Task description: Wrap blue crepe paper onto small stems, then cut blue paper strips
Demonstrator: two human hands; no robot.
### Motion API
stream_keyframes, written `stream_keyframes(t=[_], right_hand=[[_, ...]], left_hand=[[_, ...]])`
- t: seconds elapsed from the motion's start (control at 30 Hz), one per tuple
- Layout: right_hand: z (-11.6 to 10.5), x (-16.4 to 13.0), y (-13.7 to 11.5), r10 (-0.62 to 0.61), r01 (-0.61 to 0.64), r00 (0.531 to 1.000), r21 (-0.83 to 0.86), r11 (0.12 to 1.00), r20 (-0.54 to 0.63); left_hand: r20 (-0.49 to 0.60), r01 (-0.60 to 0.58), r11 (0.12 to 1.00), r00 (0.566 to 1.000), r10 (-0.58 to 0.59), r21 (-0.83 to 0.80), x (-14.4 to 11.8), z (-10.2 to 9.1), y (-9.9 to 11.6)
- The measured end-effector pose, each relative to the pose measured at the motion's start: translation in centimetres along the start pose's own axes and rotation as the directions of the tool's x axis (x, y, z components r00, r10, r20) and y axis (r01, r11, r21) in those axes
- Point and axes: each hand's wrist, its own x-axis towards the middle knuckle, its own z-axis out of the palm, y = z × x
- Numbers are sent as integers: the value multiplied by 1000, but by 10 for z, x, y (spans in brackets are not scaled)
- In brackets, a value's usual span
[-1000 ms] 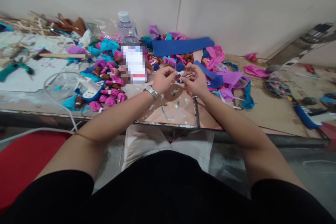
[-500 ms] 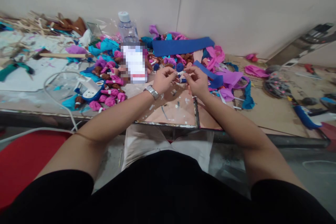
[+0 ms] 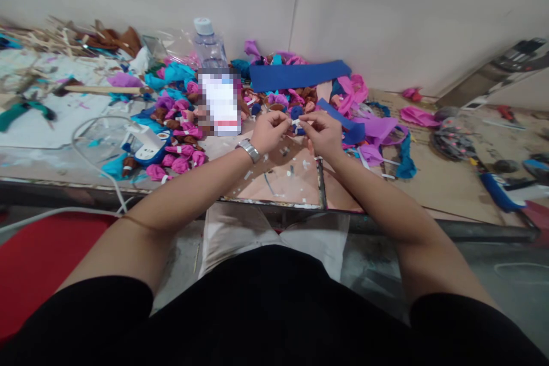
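Right between my fingertips: a small, pale white strip (image 3: pixel 295 122)

My left hand (image 3: pixel 268 132) pinches at the strip's 9 o'clock end, thumb and forefinger pressed together; my right hand (image 3: pixel 326 132) pinches at its 3 o'clock end in the same way. From the middle of my left hand the strip lies between 2 and 3 o'clock; from my right, between 9 and 10. Neither hand is clearly nearer. Its long axis seems to run across me, 9 to 3, though my fingers cover its ends, so I can't tell whether it points one way or has a tip. Just beside it, at 12 o'clock, sits a dark-blue balled wad of cloth (image 3: pixel 295 111); whether they touch, I can't tell. Farther out at 12 lies a long, flat, royal-blue cloth band (image 3: pixel 300 76), its long axis also roughly 9 to 3.
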Motion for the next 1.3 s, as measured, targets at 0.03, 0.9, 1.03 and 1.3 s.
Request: stream_keyframes(t=[0.03,0.9,1.03,1.3], right_hand=[[1,-1,0,24,-24,1000,12,1000,-2],[-3,-3,3,-57,72,985,-89,993,164],[-3,-3,1,-78,95,989,-135,986,128],[-3,-4,-1,-74,87,992,-136,987,98]], left_hand=[[0,0,1000,1000,0,1,0,0,1],[-15,-2,1000,1000,2,-9,-1,0,4],[-8,13,1000,1000,-13,-9,-2,1,6],[3,26,999,1000,-26,-44,-2,2,3]])
